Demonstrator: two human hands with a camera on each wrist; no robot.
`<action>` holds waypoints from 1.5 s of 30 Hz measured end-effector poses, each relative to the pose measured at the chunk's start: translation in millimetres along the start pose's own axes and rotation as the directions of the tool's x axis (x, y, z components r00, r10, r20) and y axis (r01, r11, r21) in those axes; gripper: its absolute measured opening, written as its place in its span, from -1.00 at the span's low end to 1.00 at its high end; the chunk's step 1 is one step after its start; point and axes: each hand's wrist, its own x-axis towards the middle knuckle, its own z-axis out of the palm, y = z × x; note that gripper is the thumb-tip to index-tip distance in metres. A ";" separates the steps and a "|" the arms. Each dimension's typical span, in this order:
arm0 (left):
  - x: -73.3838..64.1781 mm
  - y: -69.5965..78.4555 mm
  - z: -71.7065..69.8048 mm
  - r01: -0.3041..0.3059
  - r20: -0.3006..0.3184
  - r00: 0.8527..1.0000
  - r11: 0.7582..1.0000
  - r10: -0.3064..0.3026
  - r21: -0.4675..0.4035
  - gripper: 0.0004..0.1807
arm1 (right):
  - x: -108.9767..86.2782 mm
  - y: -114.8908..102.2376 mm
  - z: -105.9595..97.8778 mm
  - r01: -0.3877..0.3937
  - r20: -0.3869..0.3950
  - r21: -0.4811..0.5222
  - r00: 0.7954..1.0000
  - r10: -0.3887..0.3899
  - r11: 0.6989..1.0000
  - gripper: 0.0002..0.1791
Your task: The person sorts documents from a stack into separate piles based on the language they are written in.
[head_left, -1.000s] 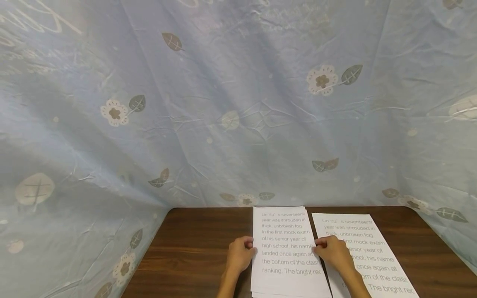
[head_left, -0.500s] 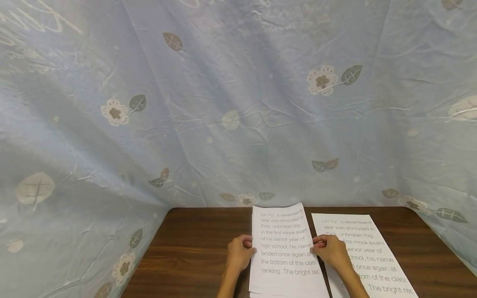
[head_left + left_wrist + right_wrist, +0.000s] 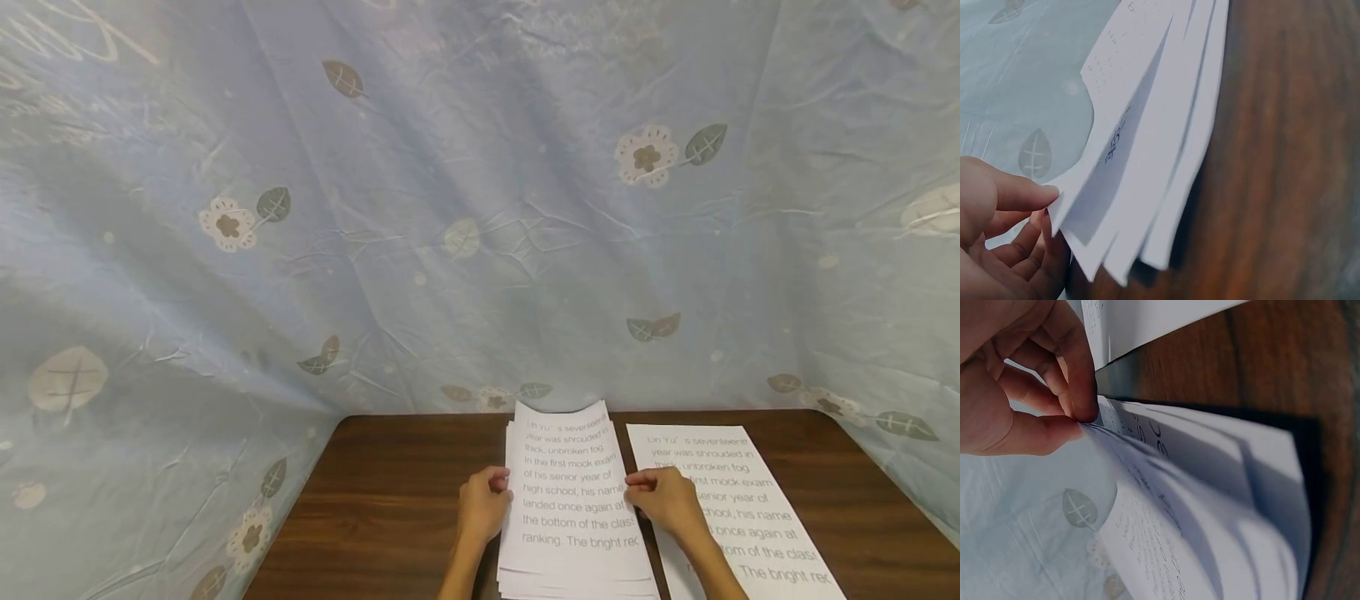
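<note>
A stack of printed paper sheets (image 3: pixel 573 500) lies in the middle of the table, its sheets fanned unevenly and the far corners of the top ones curled up. My left hand (image 3: pixel 483 504) pinches the stack's left edge between thumb and fingers. At the right edge, my right hand (image 3: pixel 666 500) pinches sheets the same way. In the left wrist view, sheets (image 3: pixel 1147 156) splay apart beside the left thumb. The right wrist view has the sheets (image 3: pixel 1210 506) bowed and separated below the pinching fingers. How many sheets each hand holds cannot be told.
A second pile of printed paper (image 3: pixel 757 517) lies to the right, partly under the right forearm. The dark wooden table (image 3: pixel 375 508) extends on both sides. A pale blue patterned cloth (image 3: pixel 450 208) hangs behind and at the sides.
The held sheets have shifted slightly left and away from me. Their far corners now curl up more, and the near edges are spread into steps. The right-hand pile stays put.
</note>
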 end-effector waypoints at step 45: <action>6.9 3.9 -12.7 0.096 0.060 0.995 0.949 -0.081 -0.301 -0.66 | 2.5 1.2 -10.1 -0.091 0.105 0.267 0.992 0.065 0.959 -0.57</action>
